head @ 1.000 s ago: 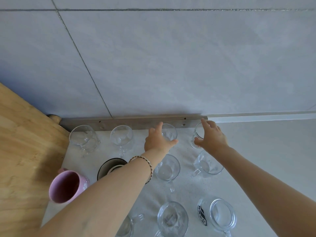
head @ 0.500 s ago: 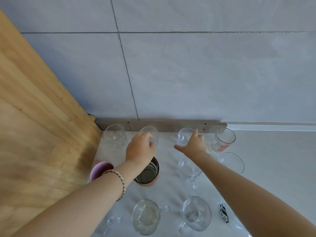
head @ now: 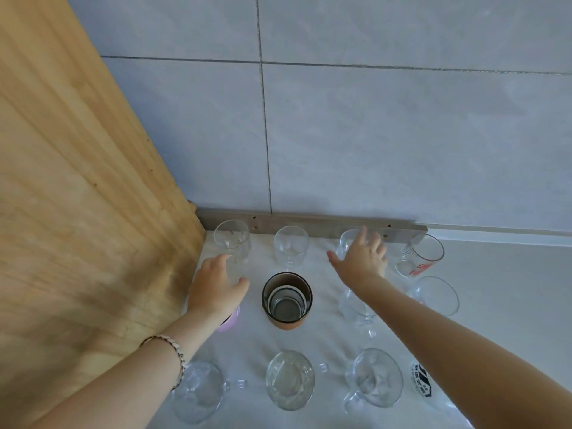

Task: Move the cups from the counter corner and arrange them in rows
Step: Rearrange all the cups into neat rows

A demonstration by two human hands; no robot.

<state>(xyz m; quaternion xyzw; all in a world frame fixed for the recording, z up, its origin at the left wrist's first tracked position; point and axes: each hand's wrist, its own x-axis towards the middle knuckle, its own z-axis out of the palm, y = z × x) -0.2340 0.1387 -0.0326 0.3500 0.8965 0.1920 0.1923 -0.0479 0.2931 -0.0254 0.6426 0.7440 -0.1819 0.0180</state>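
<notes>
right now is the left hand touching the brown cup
Apart. The head view shows a strip of pale counter between the thumb of the left hand and the brown cup.

Glasses (head: pixel 290 379) stand in rows on the white tabletop (head: pixel 501 292). The left hand (head: pixel 216 287) reaches beside the far-left glass (head: pixel 231 238); the right hand (head: pixel 362 263), fingers spread, covers the third far glass (head: pixel 347 243). A brown cup (head: pixel 287 300) stands between them.
</notes>
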